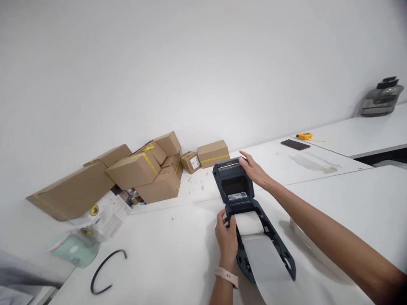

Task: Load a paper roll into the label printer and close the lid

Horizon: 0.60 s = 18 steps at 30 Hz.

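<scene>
A dark blue label printer (251,237) lies on the white table with its lid (233,180) swung up and back. A white paper roll (249,222) sits in its bay, and a strip of paper (270,271) runs out over the front toward me. My left hand (226,237) grips the printer's left side beside the roll, fingers curled; a pink band is on that wrist. My right hand (254,169) rests on the top right edge of the raised lid, fingers wrapped over it.
Several cardboard boxes (136,169) with yellow tape are piled against the wall at left. Printed sheets (104,216), a green roll (74,250) and a black curved band (104,271) lie near them. A phone (295,144), a yellow tape measure (304,135) and another printer (381,99) sit further right.
</scene>
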Each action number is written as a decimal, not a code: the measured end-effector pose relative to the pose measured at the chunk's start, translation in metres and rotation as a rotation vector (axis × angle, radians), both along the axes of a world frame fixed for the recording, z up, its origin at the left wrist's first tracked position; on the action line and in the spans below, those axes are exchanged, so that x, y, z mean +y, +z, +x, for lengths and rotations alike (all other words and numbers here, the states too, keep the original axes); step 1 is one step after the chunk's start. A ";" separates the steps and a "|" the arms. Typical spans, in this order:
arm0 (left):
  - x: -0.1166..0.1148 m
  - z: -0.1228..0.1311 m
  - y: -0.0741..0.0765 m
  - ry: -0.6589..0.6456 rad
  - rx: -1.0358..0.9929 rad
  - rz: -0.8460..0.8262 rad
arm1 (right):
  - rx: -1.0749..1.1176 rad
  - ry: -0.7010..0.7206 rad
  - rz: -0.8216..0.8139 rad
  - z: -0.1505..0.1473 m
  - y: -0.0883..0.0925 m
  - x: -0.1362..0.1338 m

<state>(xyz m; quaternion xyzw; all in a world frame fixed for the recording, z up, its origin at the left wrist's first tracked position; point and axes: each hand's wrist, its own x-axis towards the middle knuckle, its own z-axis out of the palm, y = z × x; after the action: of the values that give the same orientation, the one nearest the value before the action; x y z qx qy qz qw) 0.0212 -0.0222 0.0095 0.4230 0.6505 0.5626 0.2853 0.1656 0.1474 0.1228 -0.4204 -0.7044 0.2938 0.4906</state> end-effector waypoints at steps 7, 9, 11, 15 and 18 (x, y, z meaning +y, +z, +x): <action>0.001 0.000 -0.004 0.007 -0.008 0.006 | 0.106 -0.104 0.113 0.018 -0.012 -0.044; 0.000 0.000 -0.003 0.009 -0.006 0.011 | 0.096 -0.149 0.215 0.022 -0.027 -0.065; 0.000 0.000 -0.003 0.004 -0.002 0.019 | -0.035 -0.039 0.269 0.024 -0.044 -0.081; 0.001 0.000 -0.003 -0.004 0.013 0.030 | -0.424 0.389 0.179 0.027 -0.072 -0.084; 0.001 0.000 -0.004 0.004 0.022 0.020 | -0.578 0.541 0.113 0.025 -0.081 -0.073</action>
<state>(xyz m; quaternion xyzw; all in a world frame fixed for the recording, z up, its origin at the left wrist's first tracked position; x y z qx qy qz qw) 0.0213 -0.0209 0.0052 0.4305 0.6490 0.5648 0.2726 0.1902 0.0741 0.0421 -0.2572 -0.9139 0.2427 0.1994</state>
